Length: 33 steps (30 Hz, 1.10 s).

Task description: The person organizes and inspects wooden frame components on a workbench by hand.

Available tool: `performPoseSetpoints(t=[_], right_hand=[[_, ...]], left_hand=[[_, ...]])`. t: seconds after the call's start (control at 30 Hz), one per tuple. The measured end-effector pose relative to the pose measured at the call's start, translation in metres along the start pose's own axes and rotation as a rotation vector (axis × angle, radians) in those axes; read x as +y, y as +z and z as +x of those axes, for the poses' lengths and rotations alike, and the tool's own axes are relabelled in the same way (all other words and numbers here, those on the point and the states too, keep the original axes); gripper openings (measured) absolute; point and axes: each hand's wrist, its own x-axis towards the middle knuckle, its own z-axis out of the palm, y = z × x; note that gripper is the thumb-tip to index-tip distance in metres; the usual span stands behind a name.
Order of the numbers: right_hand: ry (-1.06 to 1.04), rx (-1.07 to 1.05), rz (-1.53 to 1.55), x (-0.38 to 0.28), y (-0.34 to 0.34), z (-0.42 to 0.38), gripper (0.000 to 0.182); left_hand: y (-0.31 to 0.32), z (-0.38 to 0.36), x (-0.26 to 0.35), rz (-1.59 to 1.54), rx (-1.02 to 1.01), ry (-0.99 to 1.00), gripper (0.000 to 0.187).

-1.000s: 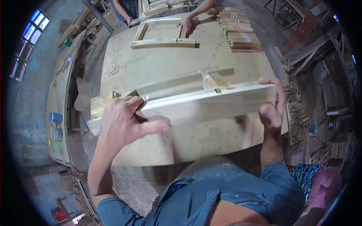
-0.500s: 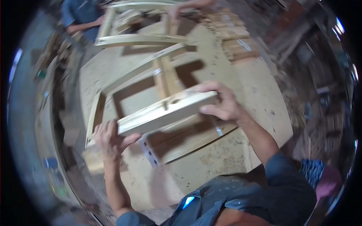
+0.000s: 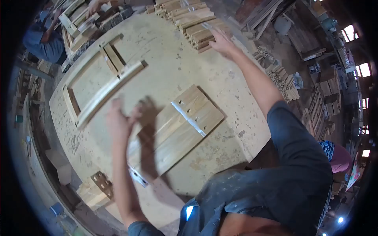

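Note:
My left hand (image 3: 124,120) hangs over the worktable, blurred, its fingers apart and nothing in them. Beyond it lies a rectangular wooden frame (image 3: 108,94) with a pair of short slats across its far end. A flat wooden panel (image 3: 187,124) with several holes and a white strip rests near the table's middle, partly behind my left forearm. My right hand (image 3: 224,42) is at a stack of wooden pieces (image 3: 197,31) on the table's far edge, with its fingers stretched over the end pieces; whether it grips one is unclear.
Another person (image 3: 45,41) stands at the far left beside more wooden frame parts (image 3: 76,23). A block with holes (image 3: 102,184) sits at the near left edge of the worktable (image 3: 236,137). Wood piles and a bucket (image 3: 298,80) are on the right.
Both hands have let go of the wooden frame, which now lies farther left on the table. My right hand has moved out to the stack. The other person's frame has shifted out to the upper left.

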Motion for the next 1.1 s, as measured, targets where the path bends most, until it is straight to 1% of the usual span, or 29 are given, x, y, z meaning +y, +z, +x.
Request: performPoseSetpoints(t=[0.03,0.07,0.13,0.17,0.23,0.3,0.37,0.4,0.47,0.5,0.53,0.6,0.63,0.7,0.73,0.8,0.83,0.87,0.93,0.97,1.0,1.03,1.07,1.1], right_hand=[[-0.106,-0.070,-0.222,0.004,0.006,-0.001,0.085],[-0.111,-0.098,-0.195,0.005,0.013,-0.004,0.085],[-0.164,-0.099,-0.297,0.002,0.020,-0.012,0.100],[-0.089,-0.150,-0.275,-0.004,0.018,-0.012,0.106],[-0.117,-0.163,-0.253,-0.001,0.015,-0.020,0.105],[-0.132,-0.174,-0.245,0.004,-0.002,-0.042,0.105],[-0.177,-0.206,-0.261,0.004,-0.022,-0.078,0.099],[-0.183,-0.202,-0.263,0.005,-0.031,-0.088,0.099],[-0.188,-0.399,-0.382,0.017,-0.046,-0.114,0.086],[-0.311,-0.268,-0.465,0.027,-0.047,-0.128,0.078],[-0.314,-0.288,-0.475,0.040,-0.053,-0.137,0.078],[-0.350,-0.507,-0.381,0.039,-0.083,-0.150,0.071],[-0.358,-0.527,-0.386,0.045,-0.091,-0.154,0.071],[-0.333,-0.444,-0.171,0.049,-0.107,-0.159,0.065],[-0.345,-0.454,-0.171,0.048,-0.119,-0.160,0.065],[0.081,-0.212,0.354,0.031,-0.164,-0.178,0.065],[0.126,-0.101,0.504,0.026,-0.179,-0.186,0.063],[0.118,-0.106,0.503,0.028,-0.177,-0.193,0.063],[0.288,0.099,1.493,0.029,-0.158,-0.214,0.071],[0.431,0.072,1.723,0.017,-0.153,-0.227,0.063],[0.427,0.050,1.741,0.003,-0.146,-0.237,0.063],[0.547,0.069,1.912,-0.011,-0.138,-0.247,0.061],[0.677,0.085,2.077,-0.019,-0.130,-0.255,0.059],[0.715,0.021,2.199,-0.020,-0.118,-0.263,0.052]], left_hand=[[0.025,-0.014,0.025,0.053,-0.060,-0.010,0.070],[0.059,-0.031,0.041,0.107,-0.119,-0.025,0.070],[0.107,-0.060,0.064,0.120,-0.190,-0.122,0.071],[0.111,-0.069,0.067,0.131,-0.190,-0.144,0.071],[0.112,-0.071,0.073,0.139,-0.104,-0.126,0.066],[0.115,-0.070,0.072,0.149,-0.086,-0.114,0.064],[0.116,-0.074,0.070,0.157,-0.070,-0.095,0.061],[0.115,-0.073,0.071,0.156,-0.062,-0.096,0.061],[0.121,-0.080,0.072,0.169,-0.091,-0.135,0.057],[0.122,-0.086,0.076,0.187,-0.078,-0.104,0.055],[0.124,-0.095,0.080,0.173,-0.070,-0.093,0.053],[0.126,-0.114,0.096,0.135,-0.073,-0.083,0.056],[0.125,-0.123,0.106,0.125,-0.081,-0.100,0.056],[0.123,-0.137,0.119,0.147,-0.165,-0.125,0.058],[0.126,-0.141,0.115,0.144,-0.164,-0.140,0.058],[0.134,-0.147,0.103,0.071,-0.099,-0.104,0.063],[0.128,-0.144,0.111,-0.008,-0.062,-0.186,0.063],[0.119,-0.139,0.129,-0.010,-0.057,-0.194,0.063],[0.103,-0.136,0.175,-0.180,0.202,-0.085,0.058],[0.104,-0.139,0.197,-0.240,0.218,-0.082,0.055],[0.120,-0.144,0.213,-0.422,0.212,-0.107,0.054],[0.130,-0.153,0.235,-0.647,0.132,-0.171,0.060],[0.142,-0.163,0.250,-0.767,-0.018,-0.255,0.068],[0.163,-0.171,0.261,-1.060,-0.097,-0.315,0.079]])
